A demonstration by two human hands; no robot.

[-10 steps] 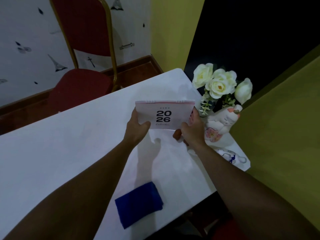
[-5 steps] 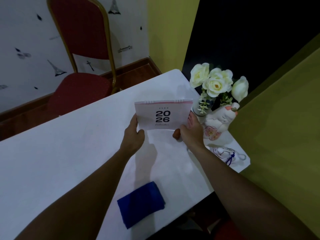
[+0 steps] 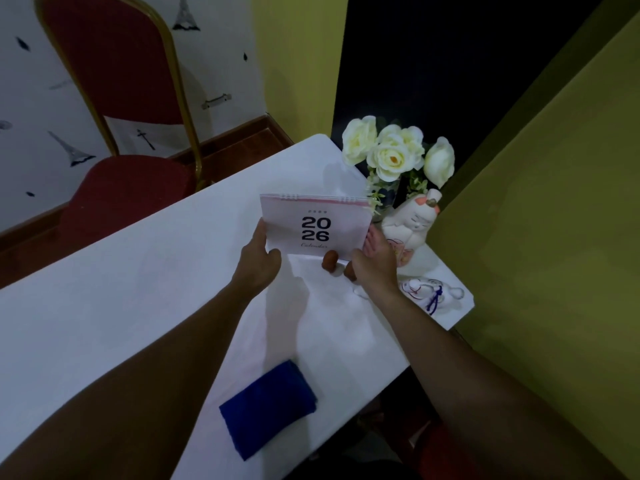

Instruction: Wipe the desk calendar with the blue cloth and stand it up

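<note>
A white and pink desk calendar [image 3: 313, 225] printed "2026" is held upright over the white table [image 3: 138, 289], its cover facing me. My left hand [image 3: 258, 261] grips its lower left corner. At the lower right corner my right hand [image 3: 372, 259] holds it, with fingertips curled under the bottom edge. Whether its base touches the table I cannot tell. The folded blue cloth [image 3: 268, 407] lies flat near the table's front edge, between my forearms and apart from both hands.
White artificial roses in a vase [image 3: 394, 157] and a pale ceramic figurine [image 3: 412, 226] stand just right of the calendar. A small glass ornament [image 3: 429, 292] lies at the table's right corner. A red chair [image 3: 114, 140] stands beyond the far edge. Yellow-green walls close the right side.
The calendar and both hands stay almost in place; my right fingers have shifted a little under its bottom edge. The view has drifted slightly. The cloth has not moved.
</note>
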